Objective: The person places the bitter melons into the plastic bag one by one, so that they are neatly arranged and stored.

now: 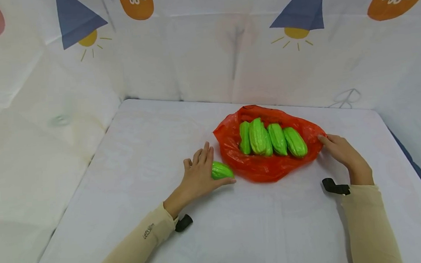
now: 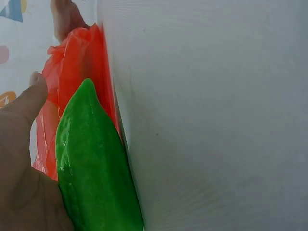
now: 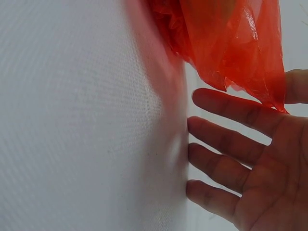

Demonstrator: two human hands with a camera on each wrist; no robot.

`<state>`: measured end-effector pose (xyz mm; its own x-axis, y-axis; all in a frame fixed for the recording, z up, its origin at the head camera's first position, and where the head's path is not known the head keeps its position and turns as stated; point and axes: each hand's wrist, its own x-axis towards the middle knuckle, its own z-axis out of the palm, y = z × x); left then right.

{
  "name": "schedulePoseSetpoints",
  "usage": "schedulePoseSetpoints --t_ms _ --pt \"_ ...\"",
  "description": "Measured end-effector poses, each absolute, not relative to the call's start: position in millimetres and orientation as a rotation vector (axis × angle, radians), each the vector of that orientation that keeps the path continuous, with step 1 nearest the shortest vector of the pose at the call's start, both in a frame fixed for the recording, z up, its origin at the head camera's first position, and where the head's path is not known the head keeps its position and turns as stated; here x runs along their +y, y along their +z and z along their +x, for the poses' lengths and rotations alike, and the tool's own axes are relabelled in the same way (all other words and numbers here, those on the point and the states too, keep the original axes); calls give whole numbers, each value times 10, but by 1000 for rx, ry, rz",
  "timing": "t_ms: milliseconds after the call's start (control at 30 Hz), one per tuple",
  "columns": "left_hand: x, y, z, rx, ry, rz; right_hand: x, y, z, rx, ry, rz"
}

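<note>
A red plastic bag (image 1: 269, 170) lies spread with its mouth facing up, and several green ridged gourds (image 1: 258, 138) are inside it. Left of the bag, one loose green gourd (image 1: 222, 170) rests on the table; its pointed end shows large in the left wrist view. My left hand (image 1: 199, 175) is beside this gourd, fingers extended and thumb stretched out along its near side. At the bag's right edge, my right hand (image 1: 340, 150) pinches the rim between thumb and index finger. The right wrist view shows its other fingers (image 3: 216, 166) held out straight, their tips by the tabletop.
The white table (image 1: 151, 132) meets a printed white cloth wall (image 1: 197, 58) behind the bag. Another white cloth (image 1: 50, 169) hangs along the left side. Black wrist cameras sit at both sleeve cuffs.
</note>
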<state>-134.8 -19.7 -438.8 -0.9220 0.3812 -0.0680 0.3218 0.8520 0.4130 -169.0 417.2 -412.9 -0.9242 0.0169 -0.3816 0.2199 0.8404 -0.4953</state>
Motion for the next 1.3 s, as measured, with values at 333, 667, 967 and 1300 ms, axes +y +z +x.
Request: schedulePoseSetpoints --t_ms 333,667,967,1300 --pt "-305 -4389 -1383 2757 703 672 4201 -4162 -1714 2670 -762 157" --pt "-625 -4282 -1489 2773 714 536 4185 -4156 -1702 2673 -767 155" --pt "-717 -4327 -1547 2716 708 623 4177 -4142 -1692 2665 -755 168" --pt "-883 -4311 -1732 2687 832 533 4177 -4130 -1704 2670 -748 159"
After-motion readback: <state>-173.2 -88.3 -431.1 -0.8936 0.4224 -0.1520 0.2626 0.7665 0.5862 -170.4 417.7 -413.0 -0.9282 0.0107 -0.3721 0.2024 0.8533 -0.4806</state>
